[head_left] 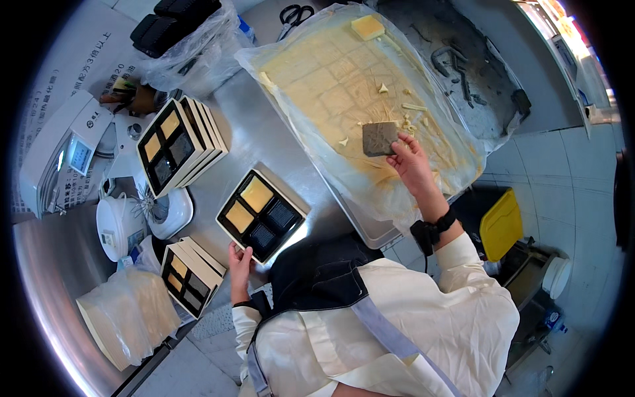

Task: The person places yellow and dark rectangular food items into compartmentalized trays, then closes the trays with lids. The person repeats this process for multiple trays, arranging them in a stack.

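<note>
At one o'clock, the right hand (411, 162) pinches a dark grey square slab (377, 140) above a sheet-lined metal tray (364, 226); at eight, the left hand (240, 264) touches a cream-rimmed black four-compartment box (286, 198) holding two pale-yellow squares (256, 194).

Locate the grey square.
In the head view, right of centre, the grey square is in the right hand's fingers, over the lined tray, next to yellow scraps.

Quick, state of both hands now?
Left hand: at the box's near edge; whether it grips can't be told.
Right hand: closed, holding a dark slab.
</note>
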Demonstrator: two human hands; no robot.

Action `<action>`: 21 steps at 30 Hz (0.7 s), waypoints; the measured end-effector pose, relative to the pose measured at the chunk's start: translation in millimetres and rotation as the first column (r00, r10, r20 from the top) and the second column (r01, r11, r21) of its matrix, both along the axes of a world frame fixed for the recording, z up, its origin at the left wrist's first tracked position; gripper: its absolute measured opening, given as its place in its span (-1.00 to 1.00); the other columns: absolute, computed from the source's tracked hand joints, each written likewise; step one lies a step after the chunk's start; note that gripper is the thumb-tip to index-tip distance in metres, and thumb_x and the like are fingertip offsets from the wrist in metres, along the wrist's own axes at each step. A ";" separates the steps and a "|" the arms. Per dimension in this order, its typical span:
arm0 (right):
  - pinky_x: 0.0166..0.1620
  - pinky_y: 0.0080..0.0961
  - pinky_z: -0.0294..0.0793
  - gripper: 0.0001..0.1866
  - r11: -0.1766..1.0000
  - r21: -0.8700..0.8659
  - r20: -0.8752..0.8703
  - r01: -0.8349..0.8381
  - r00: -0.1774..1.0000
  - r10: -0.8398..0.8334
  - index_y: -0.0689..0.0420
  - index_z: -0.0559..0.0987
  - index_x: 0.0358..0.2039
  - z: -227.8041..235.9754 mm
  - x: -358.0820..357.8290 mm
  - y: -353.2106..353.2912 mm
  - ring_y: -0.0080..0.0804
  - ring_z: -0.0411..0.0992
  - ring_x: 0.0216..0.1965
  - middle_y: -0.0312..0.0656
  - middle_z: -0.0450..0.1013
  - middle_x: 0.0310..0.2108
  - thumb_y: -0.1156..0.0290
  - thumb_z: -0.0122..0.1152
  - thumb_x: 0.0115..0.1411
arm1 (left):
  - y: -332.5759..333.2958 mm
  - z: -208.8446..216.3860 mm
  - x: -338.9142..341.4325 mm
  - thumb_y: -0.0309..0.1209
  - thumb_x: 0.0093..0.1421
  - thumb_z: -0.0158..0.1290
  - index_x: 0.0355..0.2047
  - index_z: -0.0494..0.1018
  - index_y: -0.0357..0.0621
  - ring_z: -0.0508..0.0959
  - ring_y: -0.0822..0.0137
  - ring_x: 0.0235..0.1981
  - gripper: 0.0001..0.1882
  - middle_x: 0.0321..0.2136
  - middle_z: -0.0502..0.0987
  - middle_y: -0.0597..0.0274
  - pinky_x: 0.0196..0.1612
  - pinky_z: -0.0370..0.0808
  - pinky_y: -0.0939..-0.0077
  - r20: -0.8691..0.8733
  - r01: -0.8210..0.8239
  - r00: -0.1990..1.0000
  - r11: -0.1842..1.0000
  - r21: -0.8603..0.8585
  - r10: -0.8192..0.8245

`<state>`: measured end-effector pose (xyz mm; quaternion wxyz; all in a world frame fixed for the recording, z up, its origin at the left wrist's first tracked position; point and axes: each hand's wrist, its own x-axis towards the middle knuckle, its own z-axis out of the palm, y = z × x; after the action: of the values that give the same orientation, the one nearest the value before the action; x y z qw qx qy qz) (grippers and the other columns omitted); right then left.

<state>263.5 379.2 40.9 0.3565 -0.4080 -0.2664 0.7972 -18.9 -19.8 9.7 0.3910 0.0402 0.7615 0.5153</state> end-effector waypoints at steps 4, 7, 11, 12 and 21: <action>-0.30 -0.61 0.42 -0.61 0.987 0.149 0.294 -0.058 0.956 0.012 0.08 0.29 0.02 -13.2 -11.5 -22.3 -0.58 0.38 -0.43 -0.28 0.45 -0.32 0.43 0.13 0.19 | -3.0 -6.1 0.2 -0.39 0.20 0.09 0.11 0.15 -0.07 0.36 0.60 -0.62 -0.48 -0.54 0.41 0.43 -0.57 0.26 0.73 0.012 0.004 1.000 0.999 0.033 -0.004; -0.23 -0.46 0.41 -0.63 0.831 0.462 0.635 -0.311 0.769 -0.065 0.13 0.41 0.00 -28.8 -4.9 -21.4 -0.31 0.42 -0.32 -0.09 0.43 -0.22 0.31 0.11 0.20 | -6.5 -11.5 -0.3 -0.28 0.27 -0.01 0.13 0.17 -0.03 0.41 0.60 -0.55 -0.55 -0.50 0.45 0.41 -0.51 0.34 0.76 0.024 -0.012 1.000 0.995 0.094 0.010; -0.02 -0.24 0.33 -0.57 0.537 0.539 0.833 -0.649 0.316 -0.454 0.19 0.48 -0.03 -23.1 -5.4 -20.4 0.02 0.32 -0.09 0.10 0.39 -0.15 0.19 0.14 0.17 | -9.1 -14.4 1.3 -0.20 0.32 -0.11 0.13 0.22 -0.03 0.46 0.57 -0.47 -0.59 -0.43 0.49 0.39 -0.41 0.42 0.72 0.053 0.005 0.998 0.986 0.164 -0.014; 0.01 -0.22 0.30 -0.55 0.538 0.529 0.837 -0.656 0.299 -0.459 0.20 0.48 -0.03 -22.7 -9.3 -20.3 0.05 0.29 -0.06 0.11 0.39 -0.14 0.18 0.16 0.14 | -8.7 -13.5 -0.2 -0.20 0.32 -0.11 0.13 0.22 -0.03 0.46 0.57 -0.46 -0.59 -0.42 0.49 0.39 -0.40 0.42 0.71 0.047 0.007 0.999 0.984 0.178 -0.016; 0.02 -0.22 0.29 -0.55 0.323 0.677 0.668 -0.661 0.367 -0.648 0.19 0.45 -0.14 -6.3 -38.8 -44.5 -0.02 0.33 -0.07 -0.01 0.44 -0.17 0.32 0.34 -0.03 | -13.5 -14.6 -1.0 -0.29 0.33 -0.13 0.10 0.24 -0.11 0.47 0.57 -0.41 -0.63 -0.33 0.48 0.38 -0.35 0.43 0.70 0.072 0.025 0.996 0.960 0.280 -0.047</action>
<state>224.7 334.7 34.6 0.2924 -0.4794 -0.8230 0.0856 -19.9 -33.4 -4.9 0.4202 0.0884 0.6646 0.6115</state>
